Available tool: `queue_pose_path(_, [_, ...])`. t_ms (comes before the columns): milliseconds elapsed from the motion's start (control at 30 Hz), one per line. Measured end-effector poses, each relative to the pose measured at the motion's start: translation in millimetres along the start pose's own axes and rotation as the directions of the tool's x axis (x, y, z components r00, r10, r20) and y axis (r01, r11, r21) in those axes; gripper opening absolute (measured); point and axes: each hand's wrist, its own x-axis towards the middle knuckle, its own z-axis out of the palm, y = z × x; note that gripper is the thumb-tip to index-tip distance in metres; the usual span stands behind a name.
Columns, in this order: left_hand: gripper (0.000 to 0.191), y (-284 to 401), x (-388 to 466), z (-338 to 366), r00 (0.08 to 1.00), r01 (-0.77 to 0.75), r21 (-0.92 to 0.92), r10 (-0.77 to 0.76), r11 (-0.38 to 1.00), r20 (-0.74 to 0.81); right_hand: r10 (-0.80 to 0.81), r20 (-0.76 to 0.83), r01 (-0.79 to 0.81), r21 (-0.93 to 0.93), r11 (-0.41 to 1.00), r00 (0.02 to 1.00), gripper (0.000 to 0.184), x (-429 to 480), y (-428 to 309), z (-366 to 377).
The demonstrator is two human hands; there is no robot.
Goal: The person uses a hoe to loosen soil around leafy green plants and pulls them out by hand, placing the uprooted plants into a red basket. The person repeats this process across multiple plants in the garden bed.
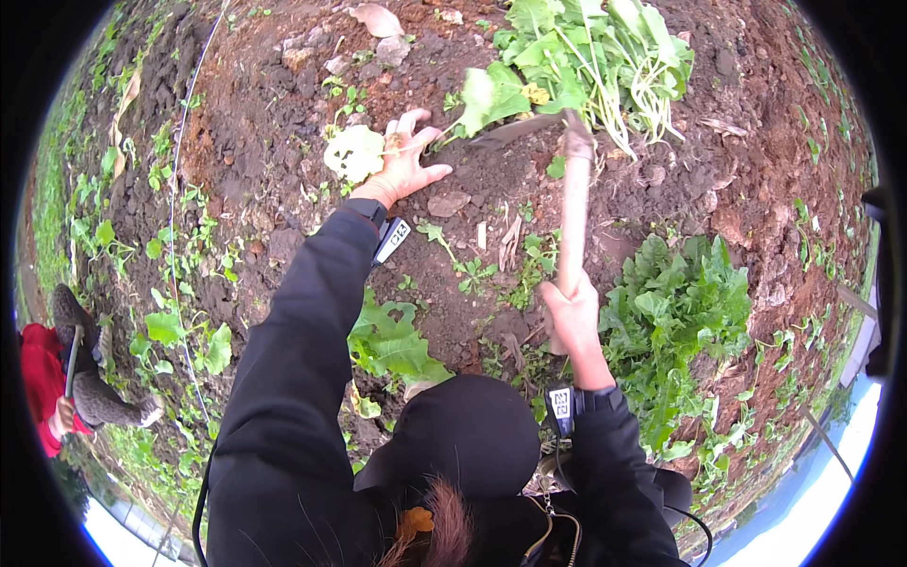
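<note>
My left hand (402,164) reaches down to the soil with thumb and fingers spread. A pale yellowed leaf with holes (354,153) lies against its back, and a green leaf's stalk runs up to its fingertips. The palm side is hidden, so a grip on the stalk cannot be made out. My right hand (577,315) is closed around the wooden handle of a hoe (576,205). The blurred metal hoe blade (516,132) is low over the soil, right of my left hand and beside a large green leaf (489,99).
Pulled leafy greens with pale stems (602,64) lie beyond the hoe. Serrated-leaf greens (673,305) are right of my right hand. A lobed-leaf plant (393,340) is near my knee. A white string (173,212) runs along the left; past it is another person in red (42,383).
</note>
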Motion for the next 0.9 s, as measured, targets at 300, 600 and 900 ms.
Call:
queue_pose_path(300, [0.042,-10,7,20,0.995,0.075,0.021,-0.074,0.997,-0.06,-0.056,0.102,0.064,-0.077,0.995,0.993,0.032,0,-16,10])
queue_pose_path(600, [0.041,-29,6,41,0.981,-0.034,-0.006,0.032,0.999,-0.193,-0.101,0.023,0.103,-0.334,0.937,0.995,0.029,3,-22,31])
queue_pose_path(900, [0.053,-10,4,8,1.0,0.025,0.029,-0.025,0.999,-0.01,-0.147,0.007,0.145,-0.218,0.965,0.989,0.033,-4,-19,9])
